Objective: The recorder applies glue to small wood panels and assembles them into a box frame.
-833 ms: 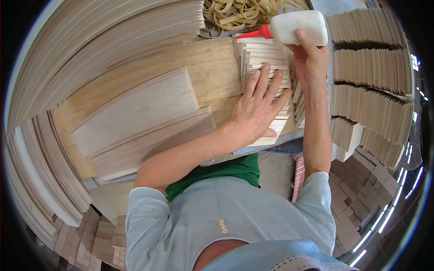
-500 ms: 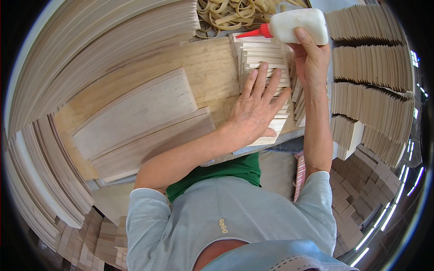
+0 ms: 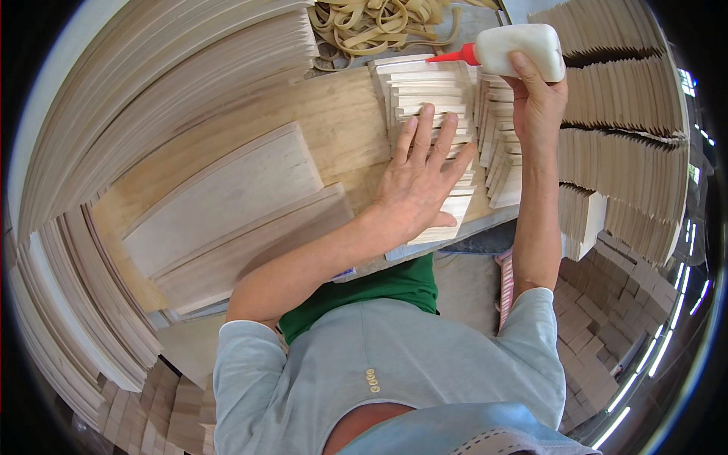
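Note:
My right hand (image 3: pixel 537 95) grips a white glue bottle (image 3: pixel 519 51) with a long red nozzle. The bottle lies nearly level, its tip pointing left at the far end of a row of overlapping thin wooden pieces (image 3: pixel 428 92). Fingers spread, my left hand (image 3: pixel 417 178) rests flat on the nearer part of that row and hides some of it. A second fanned row of wooden pieces (image 3: pixel 497 136) lies just to the right, below my right hand. Whether glue is coming out at the tip is too small to tell.
Flat wooden boards (image 3: pixel 224 201) lie on the wooden tabletop (image 3: pixel 341 110) at left. Tall stacks of curved boards (image 3: pixel 167 98) stand at far left. Tan elastic bands (image 3: pixel 379 26) are heaped at the back. More stacked wooden pieces (image 3: pixel 622 98) line the right side.
My right hand and the glue bottle have shifted slightly right and nearer, the nozzle tip moving along the far end of the row. My left hand stays spread on the pieces.

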Demonstrator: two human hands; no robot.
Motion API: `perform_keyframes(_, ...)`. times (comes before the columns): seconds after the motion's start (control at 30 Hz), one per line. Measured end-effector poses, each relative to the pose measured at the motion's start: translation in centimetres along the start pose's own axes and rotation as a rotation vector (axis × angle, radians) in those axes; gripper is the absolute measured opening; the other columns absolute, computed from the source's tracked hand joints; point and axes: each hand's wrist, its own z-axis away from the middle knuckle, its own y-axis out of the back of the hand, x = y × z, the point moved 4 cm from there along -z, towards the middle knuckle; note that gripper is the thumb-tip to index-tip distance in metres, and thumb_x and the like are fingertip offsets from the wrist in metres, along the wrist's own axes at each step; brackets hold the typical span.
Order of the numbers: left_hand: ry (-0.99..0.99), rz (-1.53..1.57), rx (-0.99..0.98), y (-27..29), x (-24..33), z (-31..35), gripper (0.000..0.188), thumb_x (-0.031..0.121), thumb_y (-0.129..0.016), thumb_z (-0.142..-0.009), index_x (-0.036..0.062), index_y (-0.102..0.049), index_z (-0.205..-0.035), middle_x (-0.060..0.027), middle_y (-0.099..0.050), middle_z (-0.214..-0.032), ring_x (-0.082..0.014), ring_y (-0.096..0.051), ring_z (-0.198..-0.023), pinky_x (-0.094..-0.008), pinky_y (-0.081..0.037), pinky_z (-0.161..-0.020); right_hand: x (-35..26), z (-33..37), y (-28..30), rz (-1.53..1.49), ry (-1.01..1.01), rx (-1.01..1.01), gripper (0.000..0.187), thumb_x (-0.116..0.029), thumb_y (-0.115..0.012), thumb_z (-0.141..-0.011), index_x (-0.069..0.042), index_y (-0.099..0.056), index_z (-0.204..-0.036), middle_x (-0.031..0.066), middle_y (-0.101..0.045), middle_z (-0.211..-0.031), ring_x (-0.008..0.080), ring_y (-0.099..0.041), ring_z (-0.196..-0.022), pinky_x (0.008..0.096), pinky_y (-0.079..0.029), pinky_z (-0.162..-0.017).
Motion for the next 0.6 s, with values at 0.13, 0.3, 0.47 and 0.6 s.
perform_keyframes(0.13, -0.004, -0.001, 0.002, 0.0, 0.0, 0.0, 0.103, 0.062, -0.079, -0.056, 0.0198, -0.042, -0.143, -0.0224, -0.021, -0.154, -0.0498, -0.011, -0.141, -0.0569, -0.008, -0.115, -1.6, 0.6, 0.5, 0.062, 0.066, 0.053, 0.043, -0.002, -0.074, -0.081, -0.001, -0.052, -0.119, 0.0101, -0.062, -0.111, 0.0209, -0.063, -0.101, 0.0366, -0.056, -0.085)
perform_keyframes(0.3, -0.011, 0.002, 0.021, -0.1, 0.0, 0.1, 0.103, 0.062, -0.079, -0.056, 0.0191, -0.042, -0.142, -0.0224, -0.021, -0.153, -0.0498, -0.010, -0.141, -0.0575, -0.009, -0.115, -3.4, 3.3, 0.0, -0.104, 0.054, 0.034, 0.035, -0.004, -0.071, -0.084, 0.000, -0.056, -0.115, 0.0101, -0.064, -0.108, 0.0214, -0.064, -0.099, 0.0380, -0.056, -0.086)
perform_keyframes(0.47, -0.021, -0.008, 0.036, 0.0, 0.1, 0.2, 0.103, 0.062, -0.079, -0.056, 0.0183, -0.043, -0.142, -0.0234, -0.022, -0.152, -0.0502, -0.010, -0.141, -0.0582, -0.009, -0.114, -2.1, 5.4, -1.9, -0.211, -0.010, -0.017, 0.034, -0.004, -0.072, -0.084, 0.000, -0.057, -0.115, 0.0101, -0.064, -0.107, 0.0208, -0.064, -0.098, 0.0374, -0.055, -0.085)
perform_keyframes(0.6, -0.025, -0.016, 0.032, 0.1, 0.1, 0.2, 0.103, 0.061, -0.079, -0.056, 0.0177, -0.043, -0.142, -0.0240, -0.023, -0.151, -0.0508, -0.011, -0.140, -0.0588, -0.009, -0.114, -0.9, 5.9, -2.8, -0.239, -0.041, -0.011, 0.044, -0.002, -0.074, -0.081, -0.002, -0.051, -0.119, 0.0099, -0.063, -0.110, 0.0198, -0.064, -0.100, 0.0345, -0.055, -0.084)
